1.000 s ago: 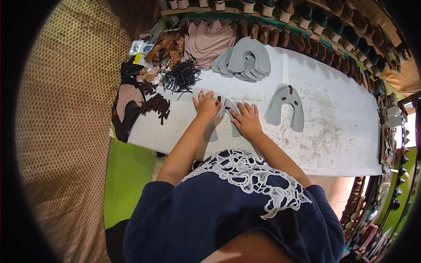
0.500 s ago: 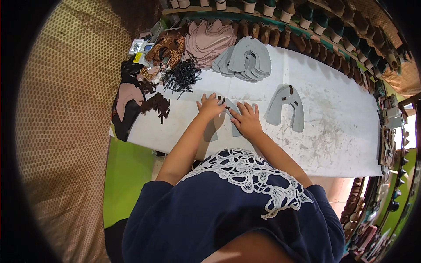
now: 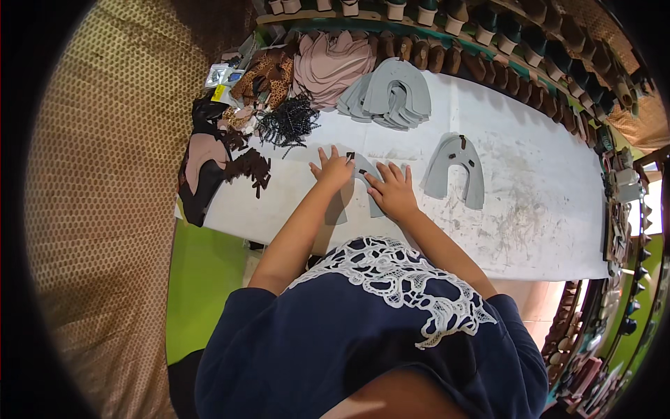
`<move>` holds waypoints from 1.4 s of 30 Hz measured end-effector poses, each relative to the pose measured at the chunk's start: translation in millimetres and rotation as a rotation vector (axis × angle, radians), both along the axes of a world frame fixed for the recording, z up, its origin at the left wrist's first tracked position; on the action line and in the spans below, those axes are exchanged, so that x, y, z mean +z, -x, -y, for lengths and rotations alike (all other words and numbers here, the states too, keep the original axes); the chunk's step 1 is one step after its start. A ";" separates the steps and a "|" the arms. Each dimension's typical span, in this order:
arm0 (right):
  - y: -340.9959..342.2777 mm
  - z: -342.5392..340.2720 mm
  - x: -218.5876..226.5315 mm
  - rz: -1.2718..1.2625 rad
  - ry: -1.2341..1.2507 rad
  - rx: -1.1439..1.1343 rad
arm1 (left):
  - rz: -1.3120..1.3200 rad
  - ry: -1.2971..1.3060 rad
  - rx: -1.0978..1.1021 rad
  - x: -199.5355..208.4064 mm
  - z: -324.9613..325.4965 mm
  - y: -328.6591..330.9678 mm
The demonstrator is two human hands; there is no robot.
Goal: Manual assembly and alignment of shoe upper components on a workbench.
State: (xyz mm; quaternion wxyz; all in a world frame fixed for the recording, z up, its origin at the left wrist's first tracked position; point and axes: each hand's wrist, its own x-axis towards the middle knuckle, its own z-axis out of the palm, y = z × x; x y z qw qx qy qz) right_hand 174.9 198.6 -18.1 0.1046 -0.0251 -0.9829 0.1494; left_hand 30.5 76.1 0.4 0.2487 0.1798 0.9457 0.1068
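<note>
At the far left of the white, scuffed worktable (image 3: 530,209) lay dark brown and black cut leather shoe pieces (image 3: 209,174), one hanging over the table edge, and just beyond them a loose heap of thin black straps (image 3: 287,124) beside leopard-print pieces (image 3: 262,73) and a pile of folded pale pink material (image 3: 331,63). Nearer the middle, the left hand (image 3: 333,170) lay flat with its fingers spread on one leg of a grey U-shaped shoe-upper piece (image 3: 364,174), and the right hand (image 3: 394,192) pressed down open on the other leg; neither hand was pinching anything, and a small dark tab (image 3: 350,156) showed at the top of the piece between them. Further back sat a fanned stack of the same grey U-shaped pieces (image 3: 391,94), and to the right a single grey piece with small dark tabs on it (image 3: 455,167) lay apart. A likely slip would be the piece creeping under uneven palm pressure, leaving the tab crooked; a sleeve or forearm could also drag the overhanging leather off the table. No box, tray or bin could be made out on the table; the only holder visible was the shelf along the back edge (image 3: 488,52), lined with a row of shoe lasts (image 3: 447,8).
</note>
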 end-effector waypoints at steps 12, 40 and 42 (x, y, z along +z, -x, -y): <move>0.7 2.5 -0.4 -0.038 0.033 -0.016 | -0.610 -0.199 -0.364 -24.5 38.2 -49.9; 3.0 0.9 -5.9 -0.031 0.062 -0.060 | -0.531 -0.256 -0.073 -25.5 72.2 -71.6; 3.2 1.8 -6.0 -0.027 0.056 -0.054 | -0.524 -0.240 -0.073 -26.1 73.3 -71.4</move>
